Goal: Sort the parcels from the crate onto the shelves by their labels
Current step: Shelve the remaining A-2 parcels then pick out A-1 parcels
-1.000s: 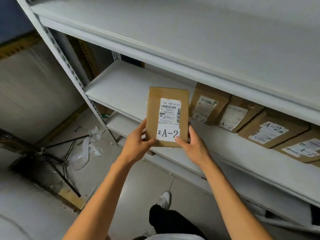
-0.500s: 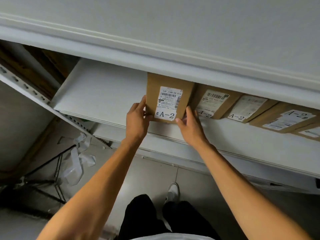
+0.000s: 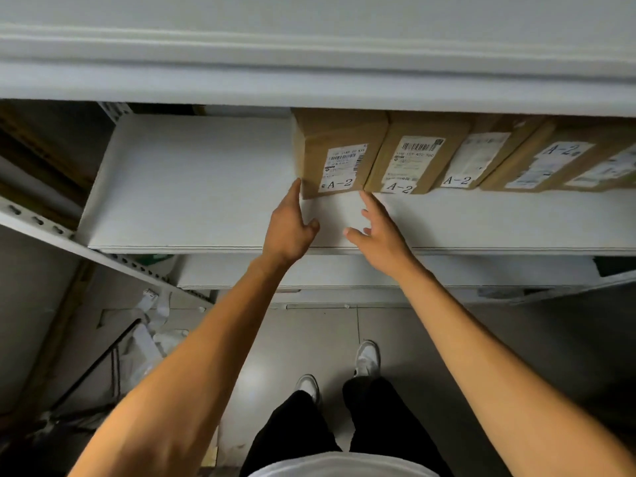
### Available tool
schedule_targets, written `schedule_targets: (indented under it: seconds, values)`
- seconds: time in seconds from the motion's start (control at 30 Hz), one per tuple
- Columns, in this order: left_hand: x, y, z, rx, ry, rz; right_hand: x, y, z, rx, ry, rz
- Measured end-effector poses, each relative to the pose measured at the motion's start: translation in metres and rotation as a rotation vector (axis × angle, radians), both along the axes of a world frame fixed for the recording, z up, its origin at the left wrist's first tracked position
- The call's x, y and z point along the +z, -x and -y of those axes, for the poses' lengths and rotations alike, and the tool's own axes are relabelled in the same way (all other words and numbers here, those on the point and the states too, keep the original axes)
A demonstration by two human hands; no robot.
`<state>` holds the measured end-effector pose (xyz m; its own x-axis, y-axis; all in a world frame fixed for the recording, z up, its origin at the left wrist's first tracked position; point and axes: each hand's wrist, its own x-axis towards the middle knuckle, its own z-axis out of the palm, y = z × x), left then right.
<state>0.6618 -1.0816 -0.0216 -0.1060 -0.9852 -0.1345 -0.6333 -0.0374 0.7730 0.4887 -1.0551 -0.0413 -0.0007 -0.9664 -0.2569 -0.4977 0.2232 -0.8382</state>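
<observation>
Released since the earlier frame, the brown cardboard A-2 parcel leaned on the white shelf against its neighbour; left hand and right hand, fingers loose and empty, just touched it. Withdrawing carelessly could topple it.

On the grey tiled floor stand two white shoes, one ahead of the other, below black trouser legs. At lower left, crumpled white plastic wrap lies tangled by thin black metal rods. Brown cardboard leans in the dark gap at far left.
</observation>
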Motion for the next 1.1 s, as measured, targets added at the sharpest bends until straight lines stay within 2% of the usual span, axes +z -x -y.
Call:
schedule_targets:
  seconds: [0.13,0.2,0.3,0.43,0.53,0.6,0.7,0.8,1.1]
  values:
    - [0.003,0.000,-0.025,-0.157,-0.093,0.154,0.009,0.018,-0.041,-0.002,-0.065,-0.160]
    - [0.009,0.001,-0.027,-0.150,-0.087,0.189,0.015,0.035,-0.064,-0.003,-0.107,-0.236]
    - [0.029,0.003,-0.017,-0.061,-0.063,0.066,0.028,0.061,-0.091,-0.014,-0.118,-0.284]
    - [0.049,0.015,0.002,-0.085,-0.058,-0.002,0.045,0.096,-0.120,-0.089,-0.102,-0.313]
    - [0.042,0.028,0.000,0.010,-0.114,0.085,0.051,0.121,-0.143,-0.132,-0.101,-0.338]
    - [0.033,0.047,-0.016,-0.007,-0.173,0.205,0.054,0.138,-0.157,-0.157,-0.111,-0.349]
    - [0.022,0.100,-0.056,-0.312,-0.179,0.466,0.059,0.164,-0.177,-0.189,-0.130,-0.412]
    - [0.025,0.169,-0.096,-0.636,-0.086,0.610,0.063,0.195,-0.202,-0.232,-0.153,-0.480]
    - [0.064,0.391,-0.206,-1.165,0.314,0.657,0.081,0.318,-0.340,-0.579,-0.243,-0.624]
